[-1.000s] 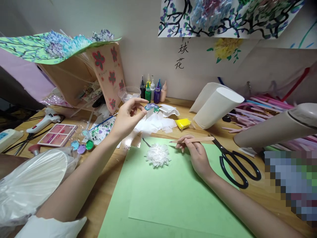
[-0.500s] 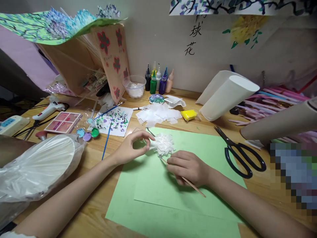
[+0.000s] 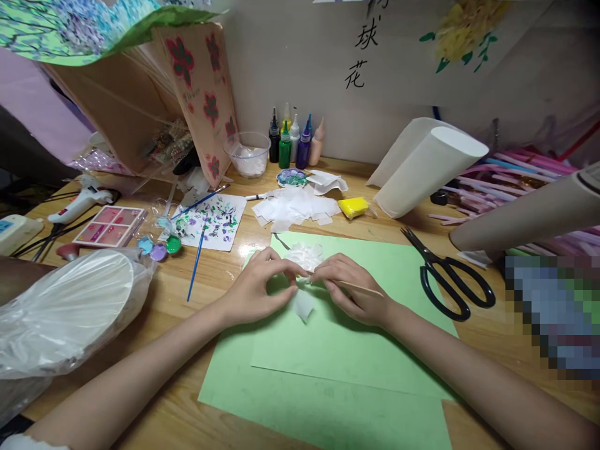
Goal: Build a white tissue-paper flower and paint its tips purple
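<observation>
Wooden desk (image 3: 225,275) against a pale wall, with a green sheet (image 3: 337,344) spread on it, is where both hands meet. Left hand (image 3: 255,289) has thumb and forefinger pinched narrow on the near edge of a white flower (image 3: 304,255) of tissue, the other fingers curled under. Right hand (image 3: 350,289) is closed around a thin stick (image 3: 363,288), its fingertips touching the same edge of the flower and the stick pointing off to the right. A small tissue scrap (image 3: 304,304) lies on the sheet just below the fingertips; whether either hand grips it cannot be told. The flower sits at the far edge of the green sheet. Black scissors (image 3: 450,282) lie to the right, partly on the sheet. Beyond the flower are a heap of tissue squares (image 3: 295,209), a yellow block (image 3: 352,207) and paint bottles (image 3: 290,140). A blue brush (image 3: 195,259) lies to the left.
</observation>
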### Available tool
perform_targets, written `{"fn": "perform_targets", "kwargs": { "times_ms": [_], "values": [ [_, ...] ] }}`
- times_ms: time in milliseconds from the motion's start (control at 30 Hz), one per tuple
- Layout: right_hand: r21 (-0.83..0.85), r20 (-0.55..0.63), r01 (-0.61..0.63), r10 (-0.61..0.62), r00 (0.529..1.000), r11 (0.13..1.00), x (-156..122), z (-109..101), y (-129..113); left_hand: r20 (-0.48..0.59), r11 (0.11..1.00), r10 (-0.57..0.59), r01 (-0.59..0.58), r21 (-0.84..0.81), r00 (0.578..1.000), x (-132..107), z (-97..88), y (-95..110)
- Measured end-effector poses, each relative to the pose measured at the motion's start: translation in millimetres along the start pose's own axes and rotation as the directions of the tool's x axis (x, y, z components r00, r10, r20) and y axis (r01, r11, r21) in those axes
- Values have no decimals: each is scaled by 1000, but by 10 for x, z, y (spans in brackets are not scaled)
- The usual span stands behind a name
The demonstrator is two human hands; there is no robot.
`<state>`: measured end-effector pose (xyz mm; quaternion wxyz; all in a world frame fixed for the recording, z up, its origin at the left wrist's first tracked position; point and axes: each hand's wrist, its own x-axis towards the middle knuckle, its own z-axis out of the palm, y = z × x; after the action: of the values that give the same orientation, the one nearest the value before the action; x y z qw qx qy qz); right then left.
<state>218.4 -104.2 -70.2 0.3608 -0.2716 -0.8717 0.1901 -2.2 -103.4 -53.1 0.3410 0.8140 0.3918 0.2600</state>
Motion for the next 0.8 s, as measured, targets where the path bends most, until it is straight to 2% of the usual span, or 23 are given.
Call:
{"fn": "perform_targets", "kwargs": {
  "times_ms": [133,267,333,433,533,700,800],
  "values": [
    [-11,-1,16,-16,1000,1000,7,-9,-11,-137,982,17,9,187,990,35,48,-72],
    [-88,-30,145,-148,988,986,-20,-10,-29,-198,967,41,10,253,979,57,31,-112],
    [-145,-23,253,-259,966,957,-32,2,-52,-208,962,68,-9,272,976,60,32,-116],
    [-201,52,384,-382,923,901,-29,32,-101,-210,952,126,-59,300,970,58,54,-117],
    [-248,104,410,-397,912,878,-25,53,-141,-211,939,177,-101,329,961,52,77,-120],
    [-239,-3,446,-460,888,863,-65,46,-173,-210,927,201,-117,355,957,38,91,-122],
    [-252,34,437,-444,896,863,-59,57,-184,-182,915,226,-144,376,957,29,95,-116]
  ]
}}
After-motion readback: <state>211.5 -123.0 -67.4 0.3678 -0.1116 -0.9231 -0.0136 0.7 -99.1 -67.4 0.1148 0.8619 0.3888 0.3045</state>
